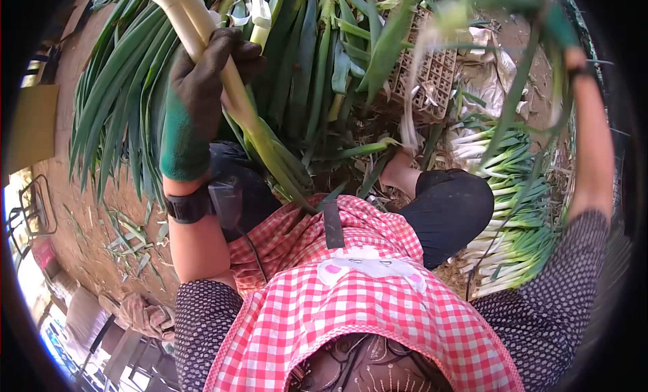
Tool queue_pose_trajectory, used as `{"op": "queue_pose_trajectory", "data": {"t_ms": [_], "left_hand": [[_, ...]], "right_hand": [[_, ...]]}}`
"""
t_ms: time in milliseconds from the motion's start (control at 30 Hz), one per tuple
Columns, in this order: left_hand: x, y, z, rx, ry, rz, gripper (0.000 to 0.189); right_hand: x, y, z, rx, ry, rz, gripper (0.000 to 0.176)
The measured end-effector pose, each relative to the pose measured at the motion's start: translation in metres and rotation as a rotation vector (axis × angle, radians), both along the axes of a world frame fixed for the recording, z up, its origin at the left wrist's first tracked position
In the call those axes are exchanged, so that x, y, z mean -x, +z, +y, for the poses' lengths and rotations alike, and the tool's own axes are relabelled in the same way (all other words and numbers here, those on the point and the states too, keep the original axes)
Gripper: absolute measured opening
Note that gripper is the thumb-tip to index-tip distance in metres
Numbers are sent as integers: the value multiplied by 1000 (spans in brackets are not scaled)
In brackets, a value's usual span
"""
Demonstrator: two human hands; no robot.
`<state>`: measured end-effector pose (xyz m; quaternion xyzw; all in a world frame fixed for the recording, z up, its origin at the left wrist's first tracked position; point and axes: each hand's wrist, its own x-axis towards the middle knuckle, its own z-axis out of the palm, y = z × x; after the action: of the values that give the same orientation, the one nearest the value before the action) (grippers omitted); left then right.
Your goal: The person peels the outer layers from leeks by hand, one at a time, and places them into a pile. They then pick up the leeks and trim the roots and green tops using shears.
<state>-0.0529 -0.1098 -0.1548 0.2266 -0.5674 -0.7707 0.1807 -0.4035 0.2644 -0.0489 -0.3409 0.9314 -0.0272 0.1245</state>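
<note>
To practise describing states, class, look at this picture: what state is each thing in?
Left hand: gloved, closed around leeks
Held leeks: raised, tilted
Right hand: gloved, blurred
Leeks at right: laid side by side
Leafy heap: piled, leaves drooping
Leaf scraps: scattered
Crate: partly covered
Apron: worn

Evenly bright on the checked apron (358, 284); blown out far left of it. Motion-smeared at the right hand (559, 26), above and right of it. Bowed, dark-rimmed to both sides.
</note>
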Motion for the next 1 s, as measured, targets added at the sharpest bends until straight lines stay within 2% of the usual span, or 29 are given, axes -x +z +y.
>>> {"op": "queue_pose_trajectory", "data": {"t_ms": [200,267,333,367,400,433,467,500,533,600,667,733,767,800,867,900,933,967,1000], "left_hand": [[9,1,10,-6,-46,-39,35],[11,3,11,-17,-109,-25,39],[15,13,23,-66,-140,-42,34],[21,11,24,6,-178,-79,32],[26,0,27,84,-214,-113,31],[29,-15,35,47,-286,30,30],[30,-28,46,8,-360,167,29],[31,-26,63,71,-430,118,32],[35,-25,83,135,-498,65,35],[44,-33,123,372,-857,89,45],[46,-49,174,294,-1012,132,41],[44,10,212,525,-1127,13,33],[48,6,227,574,-1171,-17,36],[50,12,235,685,-1171,-8,37],[53,34,254,902,-1196,31,37],[52,45,260,1006,-1036,335,34],[55,58,269,1051,-946,439,38],[59,71,279,1098,-845,536,43],[63,96,280,1085,-814,458,48]], "right_hand": [[-19,48,-129,397,361,356,35],[-44,42,-158,488,528,444,34],[-82,24,-171,598,743,520,33],[-106,9,-169,629,847,524,32],[-135,-5,-163,636,913,494,32],[-172,-10,-151,424,879,357,28],[-196,-25,-140,486,863,365,31],[-214,-39,-117,447,935,549,46],[-224,-26,-104,342,965,568,54],[-229,-15,-70,256,871,579,43],[-226,-21,-34,136,769,656,35],[-224,-20,3,48,727,726,19],[-229,-15,22,-157,657,586,16],[-236,-10,38,-351,573,433,13],[-244,-7,82,-69,546,693,4],[-249,-5,102,-144,424,706,3],[-253,-1,133,-48,374,754,3],[-257,-1,165,-99,218,730,6],[-260,-1,198,-143,69,705,10]]}}
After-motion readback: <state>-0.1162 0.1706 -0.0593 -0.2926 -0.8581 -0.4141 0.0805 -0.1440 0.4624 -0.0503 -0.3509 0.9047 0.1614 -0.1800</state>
